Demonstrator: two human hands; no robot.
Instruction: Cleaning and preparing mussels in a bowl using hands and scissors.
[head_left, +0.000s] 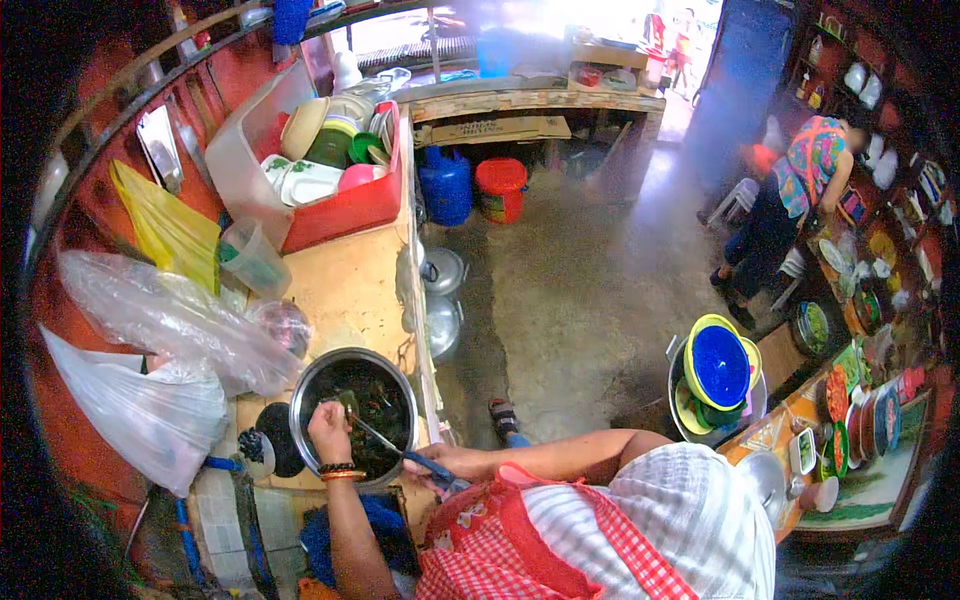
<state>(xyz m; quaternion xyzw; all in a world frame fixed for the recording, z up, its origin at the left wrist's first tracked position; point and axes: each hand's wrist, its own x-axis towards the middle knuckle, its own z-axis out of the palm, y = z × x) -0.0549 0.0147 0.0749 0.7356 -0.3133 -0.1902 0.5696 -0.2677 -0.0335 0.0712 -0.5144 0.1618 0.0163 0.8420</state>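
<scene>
A large metal pot (300, 401) with dark contents stands on the wooden counter, before me on the left. My left hand (330, 429) is over its opening, fingers drawn together beside the head of a metal ladle (379, 435). Whether the fingers pinch something cannot be made out. At the pot's right rim my right hand (448, 460) is closed around the ladle's handle end, where a dark blue strip (431, 469) runs along it; handle or cloth, I cannot tell. The ladle slants down into the pot. A round black item (276, 441) lies left of the pot.
Plastic bags (150, 405) crowd the counter's left side. A red dish bin (345, 210) stands farther back. Lidded metal pots (442, 326) sit beside the counter. At right are stacked basins (720, 367) and a food-laden table (787, 416); a person (814, 165) bends beyond.
</scene>
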